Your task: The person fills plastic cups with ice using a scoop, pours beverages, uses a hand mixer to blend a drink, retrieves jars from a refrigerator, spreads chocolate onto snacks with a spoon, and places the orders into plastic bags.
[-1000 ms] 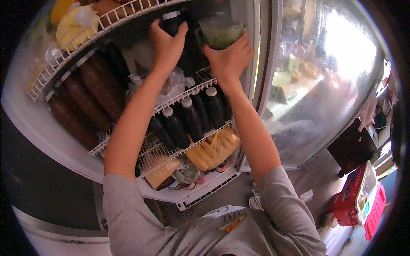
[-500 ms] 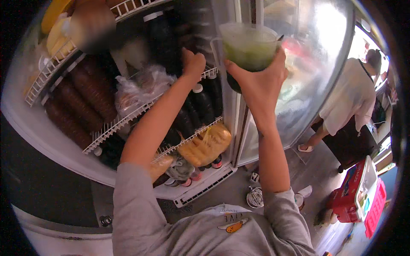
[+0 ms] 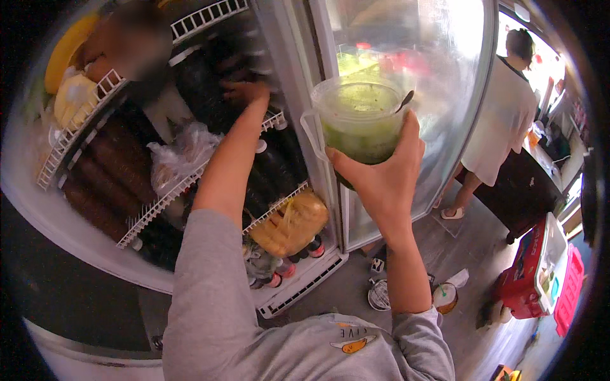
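My left hand [image 3: 248, 92] reaches into the fridge, fingers stretched out by dark bottles [image 3: 197, 70] on the middle shelf; whether it touches them is unclear in the shadow. My right hand [image 3: 381, 190] is closed round a clear plastic pitcher [image 3: 359, 130] of green liquid with a dark spoon handle in it, held upright before the open glass door [image 3: 438, 57]. Plastic bags [image 3: 181, 155] lie among the bottles on the white wire shelves [image 3: 155, 213]. A yellow bagged pack [image 3: 289, 225] rests lower down.
A person in a pale shirt [image 3: 495, 120] stands behind the glass door, by a dark piece of furniture [image 3: 521, 197]. At right a red cooler [image 3: 524, 270] stands with its pink lid. Small items [image 3: 380, 293] lie on the floor near the fridge's base.
The pitcher came out of the fridge to the right and is now lower. My left hand left the upper bottle and its fingers spread. The other person came into view at right.
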`<state>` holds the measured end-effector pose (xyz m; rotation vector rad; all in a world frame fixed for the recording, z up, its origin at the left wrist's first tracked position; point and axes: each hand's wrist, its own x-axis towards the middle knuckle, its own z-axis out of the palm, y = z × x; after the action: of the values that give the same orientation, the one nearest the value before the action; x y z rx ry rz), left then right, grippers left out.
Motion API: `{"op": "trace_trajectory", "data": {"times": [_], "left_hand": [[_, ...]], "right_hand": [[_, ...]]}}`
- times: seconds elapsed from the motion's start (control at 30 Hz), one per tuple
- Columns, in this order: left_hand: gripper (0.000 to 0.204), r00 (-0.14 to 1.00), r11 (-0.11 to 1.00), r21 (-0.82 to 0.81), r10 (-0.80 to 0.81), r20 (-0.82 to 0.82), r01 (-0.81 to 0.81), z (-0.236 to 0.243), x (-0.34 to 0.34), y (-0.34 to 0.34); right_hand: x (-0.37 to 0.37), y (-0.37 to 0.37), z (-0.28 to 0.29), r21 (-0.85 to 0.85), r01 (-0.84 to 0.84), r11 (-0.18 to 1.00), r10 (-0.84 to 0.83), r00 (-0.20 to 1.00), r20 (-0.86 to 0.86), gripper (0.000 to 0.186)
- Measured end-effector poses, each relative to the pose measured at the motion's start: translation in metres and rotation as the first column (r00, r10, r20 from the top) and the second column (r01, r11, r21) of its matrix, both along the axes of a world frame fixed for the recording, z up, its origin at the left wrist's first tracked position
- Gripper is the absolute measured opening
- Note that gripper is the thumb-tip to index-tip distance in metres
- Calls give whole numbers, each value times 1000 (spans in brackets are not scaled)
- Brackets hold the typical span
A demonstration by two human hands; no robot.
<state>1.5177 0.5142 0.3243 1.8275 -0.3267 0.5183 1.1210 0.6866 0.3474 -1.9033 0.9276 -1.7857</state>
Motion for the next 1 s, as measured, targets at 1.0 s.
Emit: {"op": "trace_trajectory", "data": {"times": [1.0], "left_hand": [[102,896,892,-105,-427,121,439,16,-54,42]], "right_hand": [[-42,-9,-16,90,-41,995,41,999,-2,94]]}}
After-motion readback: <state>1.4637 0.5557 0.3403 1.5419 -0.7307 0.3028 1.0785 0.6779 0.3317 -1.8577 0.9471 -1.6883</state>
